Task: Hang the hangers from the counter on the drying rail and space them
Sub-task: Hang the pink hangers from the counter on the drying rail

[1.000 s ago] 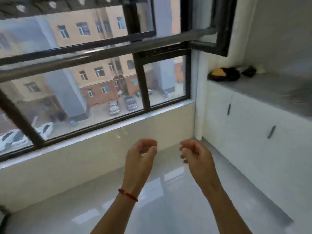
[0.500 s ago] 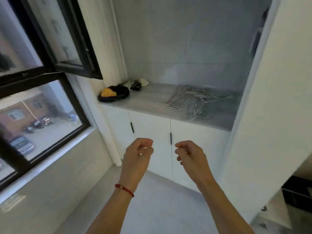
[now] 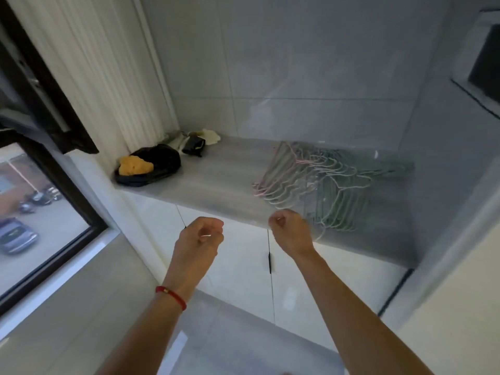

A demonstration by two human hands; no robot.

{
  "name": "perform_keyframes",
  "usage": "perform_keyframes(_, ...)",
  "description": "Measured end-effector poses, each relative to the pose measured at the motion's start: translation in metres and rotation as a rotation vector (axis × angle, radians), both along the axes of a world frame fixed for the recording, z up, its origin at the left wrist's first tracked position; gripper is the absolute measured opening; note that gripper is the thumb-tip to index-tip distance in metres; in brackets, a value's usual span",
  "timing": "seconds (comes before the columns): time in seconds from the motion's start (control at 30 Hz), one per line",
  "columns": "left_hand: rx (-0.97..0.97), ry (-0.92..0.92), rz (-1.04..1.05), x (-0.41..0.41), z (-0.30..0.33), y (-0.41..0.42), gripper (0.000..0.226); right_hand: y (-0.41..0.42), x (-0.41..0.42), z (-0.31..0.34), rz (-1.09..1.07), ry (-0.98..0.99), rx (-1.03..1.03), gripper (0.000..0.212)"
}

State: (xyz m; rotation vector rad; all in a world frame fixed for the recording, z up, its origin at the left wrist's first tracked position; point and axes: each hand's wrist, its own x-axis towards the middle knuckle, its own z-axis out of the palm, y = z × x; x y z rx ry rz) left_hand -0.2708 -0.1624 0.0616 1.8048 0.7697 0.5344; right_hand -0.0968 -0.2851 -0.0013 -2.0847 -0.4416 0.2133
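Observation:
A pile of several thin wire hangers [image 3: 322, 182], pink and pale green, lies flat on the grey counter [image 3: 224, 182] toward its right side. My right hand [image 3: 290, 234] hovers at the counter's front edge just short of the pile, fingers loosely curled, holding nothing. My left hand [image 3: 200, 239] is raised in front of the white cabinet doors, fingers loosely curled and empty; a red string circles its wrist. The drying rail is out of view.
A black bag with a yellow cloth [image 3: 146, 166] and small dark and pale items [image 3: 194, 140] sit at the counter's left end. White cabinet doors [image 3: 243, 266] stand below. An open black window frame [image 3: 40, 98] juts in at left; a white wall [image 3: 460, 266] closes the right.
The view has swung from the window and rail round to the counter and come closer. Both hands have stayed raised and empty, the right now reaching the counter's edge near the hangers.

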Motion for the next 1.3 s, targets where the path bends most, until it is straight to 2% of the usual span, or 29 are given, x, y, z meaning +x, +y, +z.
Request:
perform_keyframes(0.13,-0.007,0.036,0.038,0.054,-0.008,0.031,0.020,0.058,0.096,-0.022,0.025,-0.090,-0.242,0.032)
perform_keyframes(0.23,-0.045,0.036,0.090,0.083,-0.010,0.048,0.018,0.096,0.150,-0.031,-0.008,-0.055,-0.319,0.040)
perform_keyframes(0.43,-0.074,0.110,0.170,0.125,-0.015,0.077,0.027,0.137,0.206,-0.039,-0.088,-0.092,-0.501,0.041)
perform_keyframes(0.53,-0.102,0.139,0.192,0.134,-0.019,0.084,0.027,0.147,0.214,-0.039,-0.127,-0.007,-0.416,0.046)
perform_keyframes(0.6,-0.118,0.152,0.194,0.137,-0.021,0.084,0.026,0.150,0.213,-0.035,-0.160,0.021,-0.307,0.041)
perform_keyframes(0.73,-0.133,0.156,0.209,0.135,-0.020,0.080,0.028,0.148,0.210,-0.031,-0.150,0.018,0.054,0.028)
perform_keyframes(0.8,-0.140,0.154,0.222,0.127,-0.018,0.075,0.029,0.146,0.203,-0.028,-0.073,-0.012,0.148,0.027)
perform_keyframes(0.93,-0.155,0.116,0.262,0.101,-0.012,0.060,0.028,0.130,0.165,-0.007,0.124,-0.081,0.209,0.021)
perform_keyframes(1.03,-0.180,0.064,0.267,0.076,-0.009,0.047,0.019,0.114,0.110,0.010,0.296,-0.066,0.287,0.014)
perform_keyframes(1.13,-0.236,0.029,0.273,0.051,-0.013,0.034,0.022,0.098,0.037,0.008,0.421,-0.159,0.294,0.015)
perform_keyframes(1.23,-0.400,0.008,0.314,0.022,-0.018,0.015,0.044,0.078,-0.041,-0.005,0.507,-0.198,0.260,0.025)
perform_keyframes(1.3,-0.574,-0.058,0.345,-0.003,-0.026,-0.003,0.038,0.064,-0.088,-0.017,0.577,-0.236,0.294,0.026)
